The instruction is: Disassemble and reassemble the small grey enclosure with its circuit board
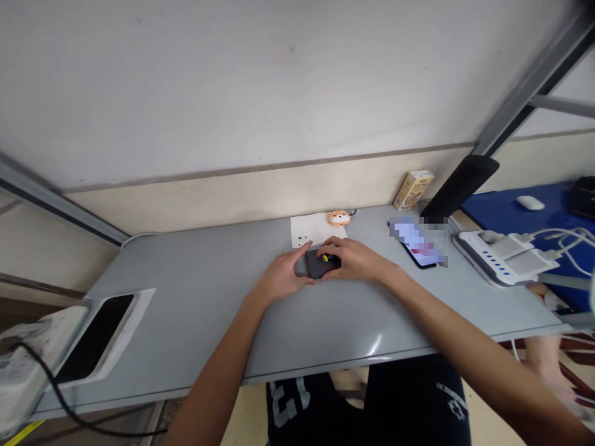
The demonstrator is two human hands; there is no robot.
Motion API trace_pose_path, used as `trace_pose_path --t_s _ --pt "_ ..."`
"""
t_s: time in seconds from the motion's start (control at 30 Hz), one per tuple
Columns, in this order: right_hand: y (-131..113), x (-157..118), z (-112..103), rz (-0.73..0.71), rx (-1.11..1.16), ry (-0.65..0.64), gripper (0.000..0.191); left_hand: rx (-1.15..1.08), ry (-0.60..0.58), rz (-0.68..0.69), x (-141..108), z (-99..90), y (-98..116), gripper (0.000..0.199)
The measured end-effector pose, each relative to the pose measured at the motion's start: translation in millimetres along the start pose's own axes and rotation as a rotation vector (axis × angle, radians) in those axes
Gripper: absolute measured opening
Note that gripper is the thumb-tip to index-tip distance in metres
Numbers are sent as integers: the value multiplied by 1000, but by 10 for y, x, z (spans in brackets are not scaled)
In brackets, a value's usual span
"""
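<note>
One desk [195,310] spans the lower frame; at centre, the left hand [281,277] and right hand [354,257] grip the block [317,265] in curled fingers, where a slackened hold could drop it, or a knock to the paper [307,227] scatter the bits [300,238]. Counted: one desk, two hands, one paper, one phone [415,244] at right, one carton [413,190] upper right, one block, one pouch [339,218], one yellow tip [325,257] (whether gripped, unclear), about three bits.
</note>
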State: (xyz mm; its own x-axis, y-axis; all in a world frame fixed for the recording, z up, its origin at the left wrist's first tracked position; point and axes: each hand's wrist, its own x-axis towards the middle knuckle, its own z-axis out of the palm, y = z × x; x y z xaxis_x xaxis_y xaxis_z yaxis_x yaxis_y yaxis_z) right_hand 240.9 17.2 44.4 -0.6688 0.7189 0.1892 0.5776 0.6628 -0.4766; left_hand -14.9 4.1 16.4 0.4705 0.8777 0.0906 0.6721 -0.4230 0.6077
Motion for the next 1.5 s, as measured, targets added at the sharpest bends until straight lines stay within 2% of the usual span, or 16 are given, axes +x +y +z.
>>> trace_pose_path --t_s 0.07,0.17,0.23,0.27,0.3,0.4,0.5,0.63,0.7,0.8,1.07,1.2,1.37,1.5 --pt "-23 64 17 -12 140 158 48 9 16 44 -3 7 5 90" --pt "18 134 -8 100 427 652 35 18 67 118 -11 45 18 64" --pt "104 148 -27 219 628 932 43 27 84 149 -14 84 27 45" --pt "159 144 -26 282 718 1003 49 38 87 159 -14 103 32 39" --pt "217 134 -14 347 797 1021 54 53 90 165 -13 120 37 36" --pt "361 97 96 514 1030 943 59 98 114 159 -5 145 57 36" --pt "411 96 258 532 1153 887 57 121 140 132 7 121 88 34" --pt "375 131 390 456 941 795 52 88 169 37 17 66 117 32" --pt "350 139 404 415 808 740 48 3 184 -36 23 58 114 34" --pt "324 143 393 379 735 693 47 -173 228 -114 38 76 95 42" --pt "307 143 376 411 765 651 47 -316 311 -233 81 119 117 51" --pt "350 129 352 485 935 701 49 -333 373 -300 118 154 146 54" --pt "383 113 286 535 1227 743 51 -343 455 -285 110 180 140 50" --pt "350 95 281 562 1317 670 46 -246 598 -103 64 126 139 40"
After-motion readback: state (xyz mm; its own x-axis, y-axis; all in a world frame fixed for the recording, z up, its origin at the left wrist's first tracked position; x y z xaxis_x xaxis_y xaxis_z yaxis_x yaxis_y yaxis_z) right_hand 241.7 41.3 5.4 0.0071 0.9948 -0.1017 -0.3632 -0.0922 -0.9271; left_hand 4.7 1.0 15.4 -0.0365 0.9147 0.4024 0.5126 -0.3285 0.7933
